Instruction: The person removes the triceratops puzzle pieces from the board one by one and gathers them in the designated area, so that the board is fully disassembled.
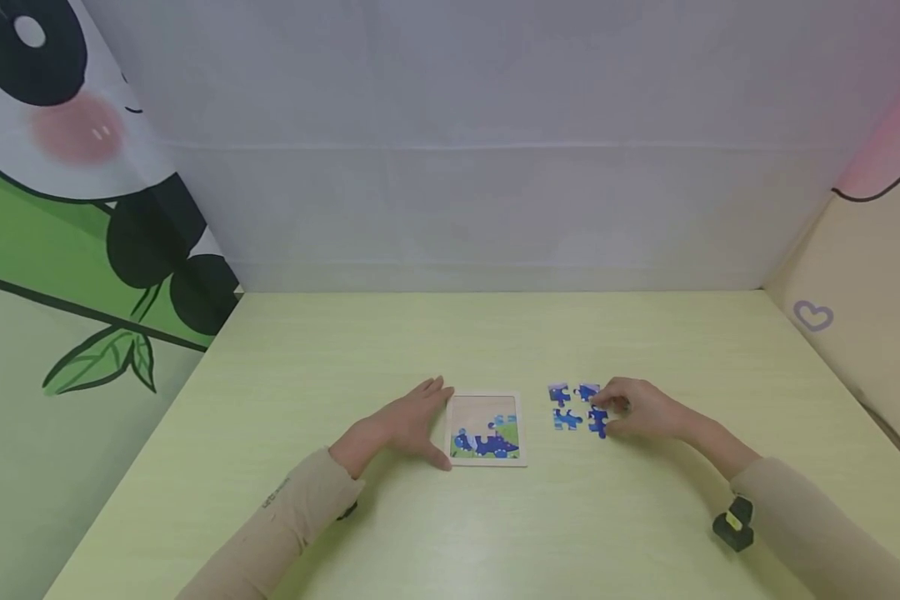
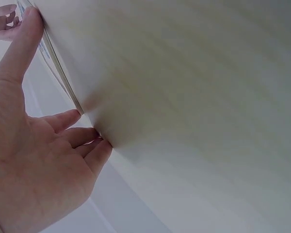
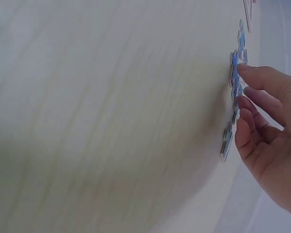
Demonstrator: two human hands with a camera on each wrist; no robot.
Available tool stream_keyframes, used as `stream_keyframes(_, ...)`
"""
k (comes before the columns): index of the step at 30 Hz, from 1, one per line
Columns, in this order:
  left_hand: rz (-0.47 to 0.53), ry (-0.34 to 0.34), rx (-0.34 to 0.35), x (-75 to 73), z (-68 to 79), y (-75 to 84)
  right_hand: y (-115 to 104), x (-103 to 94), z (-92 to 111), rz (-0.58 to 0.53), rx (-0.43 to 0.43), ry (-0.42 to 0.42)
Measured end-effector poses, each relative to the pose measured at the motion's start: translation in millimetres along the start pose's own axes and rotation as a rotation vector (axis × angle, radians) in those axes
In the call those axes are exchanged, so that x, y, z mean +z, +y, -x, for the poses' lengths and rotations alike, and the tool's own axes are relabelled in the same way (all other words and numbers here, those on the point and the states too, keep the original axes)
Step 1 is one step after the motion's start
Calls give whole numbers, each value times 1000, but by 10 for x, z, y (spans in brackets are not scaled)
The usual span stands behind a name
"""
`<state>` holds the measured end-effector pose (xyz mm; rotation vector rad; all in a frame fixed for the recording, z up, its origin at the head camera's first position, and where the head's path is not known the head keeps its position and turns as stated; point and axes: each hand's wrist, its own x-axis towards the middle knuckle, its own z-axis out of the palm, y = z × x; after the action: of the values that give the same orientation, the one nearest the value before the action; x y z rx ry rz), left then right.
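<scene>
A square wooden puzzle tray [image 1: 486,466] lies flat on the table, its lower part filled with blue and green jigsaw pieces [image 1: 495,446] and bare wood above. My left hand [image 1: 412,421] rests at its left side, thumb at the near corner and extended fingers at the far corner. Right of the tray lie several loose blue pieces. My right hand [image 1: 645,408] bends over them and pinches the nearest right puzzle piece [image 1: 597,423] between thumb and fingers. In the right wrist view, the thumb [image 3: 262,77] touches that piece's edge.
Other loose pieces, such as the far left one [image 1: 559,394] and the near left one [image 1: 567,420], lie close beside the right fingers. The pale table [image 1: 450,533] meets a white cloth wall [image 1: 495,208] at the back, with printed panels at both sides.
</scene>
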<state>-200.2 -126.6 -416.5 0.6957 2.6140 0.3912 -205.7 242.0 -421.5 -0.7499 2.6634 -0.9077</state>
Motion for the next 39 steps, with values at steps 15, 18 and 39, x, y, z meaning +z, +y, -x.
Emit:
stream_keyframes(15,5,-14,-20,-29,18,27,-431,274,-420,-46,-70,-35)
stream_keyframes(18,13,-13,-13,-27,16,28,-538,361,-510,-62,-96,-63)
stream_keyframes(39,19,-3,-8,-26,16,43,-830,609,-739,-45,-43,-174)
